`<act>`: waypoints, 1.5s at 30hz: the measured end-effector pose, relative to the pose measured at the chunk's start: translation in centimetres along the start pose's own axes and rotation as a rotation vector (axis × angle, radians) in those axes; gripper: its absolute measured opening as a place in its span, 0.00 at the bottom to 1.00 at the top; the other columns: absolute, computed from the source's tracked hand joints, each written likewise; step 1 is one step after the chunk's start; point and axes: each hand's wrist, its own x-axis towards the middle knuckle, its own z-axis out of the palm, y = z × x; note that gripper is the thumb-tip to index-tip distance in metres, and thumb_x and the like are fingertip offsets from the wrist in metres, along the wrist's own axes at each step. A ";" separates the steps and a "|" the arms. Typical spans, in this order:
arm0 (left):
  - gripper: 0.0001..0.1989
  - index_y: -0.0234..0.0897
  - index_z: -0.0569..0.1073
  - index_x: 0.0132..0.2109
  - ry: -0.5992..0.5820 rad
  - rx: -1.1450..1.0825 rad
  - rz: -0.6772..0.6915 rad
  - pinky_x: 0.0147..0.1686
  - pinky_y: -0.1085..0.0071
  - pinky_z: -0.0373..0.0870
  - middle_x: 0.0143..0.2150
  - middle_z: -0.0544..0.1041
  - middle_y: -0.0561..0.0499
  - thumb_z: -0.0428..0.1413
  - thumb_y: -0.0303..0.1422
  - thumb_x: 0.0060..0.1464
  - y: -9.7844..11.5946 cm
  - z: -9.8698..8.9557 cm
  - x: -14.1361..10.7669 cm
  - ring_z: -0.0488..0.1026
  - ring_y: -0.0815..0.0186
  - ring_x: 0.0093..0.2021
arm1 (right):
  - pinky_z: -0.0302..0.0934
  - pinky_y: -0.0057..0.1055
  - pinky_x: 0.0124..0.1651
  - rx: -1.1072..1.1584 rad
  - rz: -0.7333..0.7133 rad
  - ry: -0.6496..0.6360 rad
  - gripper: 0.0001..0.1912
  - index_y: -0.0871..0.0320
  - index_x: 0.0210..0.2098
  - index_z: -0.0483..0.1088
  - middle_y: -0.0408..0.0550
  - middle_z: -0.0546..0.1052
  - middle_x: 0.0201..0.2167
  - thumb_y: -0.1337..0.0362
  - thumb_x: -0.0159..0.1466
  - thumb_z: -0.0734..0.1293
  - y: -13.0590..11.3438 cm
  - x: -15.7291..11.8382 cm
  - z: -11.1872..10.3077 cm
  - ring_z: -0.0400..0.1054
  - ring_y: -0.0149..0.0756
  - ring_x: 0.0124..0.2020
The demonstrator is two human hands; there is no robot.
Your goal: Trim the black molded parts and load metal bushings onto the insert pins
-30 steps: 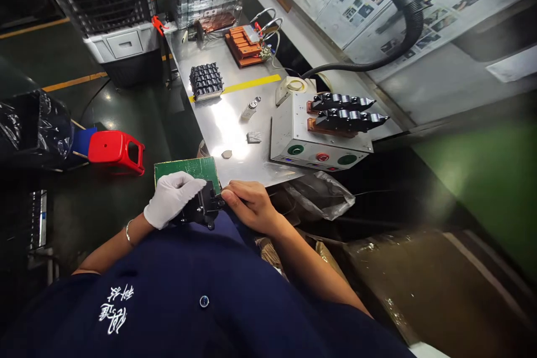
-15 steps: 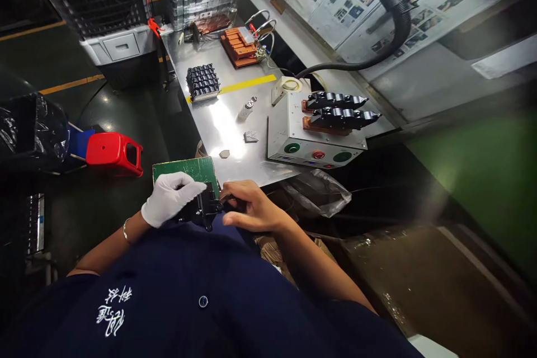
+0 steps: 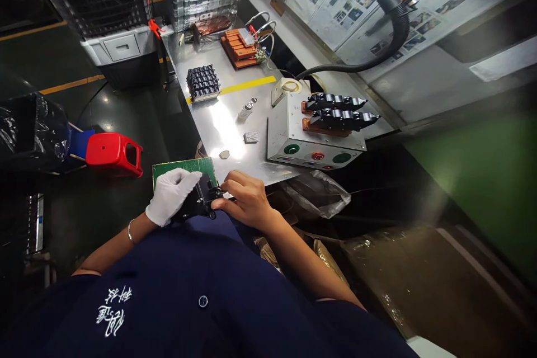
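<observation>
My left hand (image 3: 171,197), in a white glove, grips a black plastic part (image 3: 201,199) from its left side, in front of my dark blue shirt. On the part's right side, my bare right hand (image 3: 245,198) has its thumb and fingers closed on the edge. Whether a smaller piece is between those fingers cannot be made out. Just behind the part lies a green board (image 3: 184,165), partly covered by the glove. The metal table (image 3: 262,161) starts beyond the board.
A grey-white control box (image 3: 293,126) carries black moulded parts (image 3: 344,119) on copper-coloured holders. Farther back are a block of black parts (image 3: 203,81), a small bottle (image 3: 246,109) and an orange fixture (image 3: 240,47). A red stool (image 3: 109,150) stands left; a plastic bag (image 3: 321,193) hangs right.
The black part has risen slightly and tilted in my left hand. My right hand has moved a little left and its thumb has closed in on the part's edge.
</observation>
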 end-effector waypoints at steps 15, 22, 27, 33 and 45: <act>0.19 0.36 0.65 0.20 0.036 -0.015 -0.007 0.25 0.74 0.59 0.19 0.63 0.57 0.59 0.43 0.49 -0.1 0.3 -0.2 0.58 0.72 0.23 | 0.51 0.28 0.29 0.000 0.037 0.009 0.29 0.59 0.23 0.65 0.45 0.66 0.23 0.42 0.67 0.55 0.1 -0.3 0.0 0.60 0.30 0.26; 0.16 0.36 0.69 0.20 0.004 0.021 0.064 0.26 0.73 0.62 0.20 0.68 0.55 0.59 0.41 0.49 0.1 -0.1 -0.5 0.62 0.71 0.24 | 0.46 0.29 0.27 -0.012 0.021 -0.084 0.31 0.59 0.19 0.61 0.43 0.63 0.20 0.40 0.66 0.56 0.4 -0.6 -0.5 0.56 0.28 0.23; 0.14 0.37 0.70 0.20 -0.073 0.081 0.136 0.26 0.73 0.62 0.19 0.68 0.55 0.60 0.39 0.47 0.4 -0.6 -0.5 0.62 0.71 0.23 | 0.45 0.29 0.27 0.042 0.028 -0.147 0.32 0.59 0.20 0.62 0.43 0.63 0.21 0.37 0.63 0.57 0.5 -0.5 -0.9 0.55 0.28 0.23; 0.15 0.37 0.70 0.20 -0.009 0.017 0.086 0.26 0.72 0.62 0.20 0.68 0.55 0.60 0.40 0.48 0.2 0.0 -0.4 0.63 0.70 0.24 | 0.46 0.29 0.28 -0.001 -0.013 -0.062 0.30 0.59 0.20 0.64 0.44 0.63 0.21 0.40 0.65 0.57 0.3 -0.2 -0.8 0.55 0.29 0.24; 0.20 0.36 0.65 0.20 0.053 -0.101 -0.026 0.25 0.73 0.61 0.19 0.64 0.57 0.61 0.44 0.47 0.6 0.9 -0.6 0.59 0.72 0.23 | 0.48 0.30 0.29 -0.083 0.037 -0.019 0.31 0.58 0.21 0.64 0.46 0.66 0.22 0.41 0.67 0.54 0.1 -0.2 -0.8 0.57 0.31 0.25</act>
